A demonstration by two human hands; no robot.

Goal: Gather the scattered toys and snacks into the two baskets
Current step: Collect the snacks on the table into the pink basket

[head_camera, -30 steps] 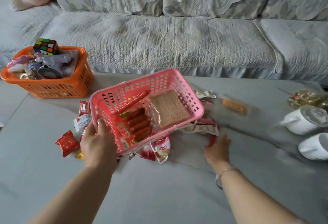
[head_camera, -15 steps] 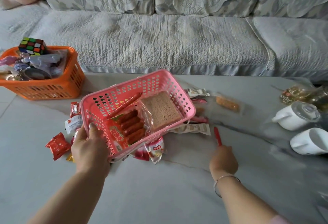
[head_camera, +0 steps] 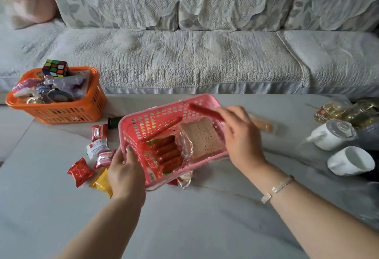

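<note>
Lowering a thin red sausage stick point(head_camera: 205, 111), clamped in the right hand's point(head_camera: 242, 135) grip, over the pink perforated plastic basket point(head_camera: 155, 115); left hand point(head_camera: 126, 168) clamps its near rim; next move: release inside

I see bare grey tabletop point(head_camera: 184, 221) near me; small foil snack packets point(head_camera: 96, 162) crowd the left, white ceramic cups point(head_camera: 346, 160) block the right.

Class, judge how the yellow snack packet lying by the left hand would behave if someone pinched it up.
The yellow snack packet looks puffed and crinkled, so probably light and yielding. Its glossy wrapper may slip. Lying flat, it seems unlikely to roll.
</note>
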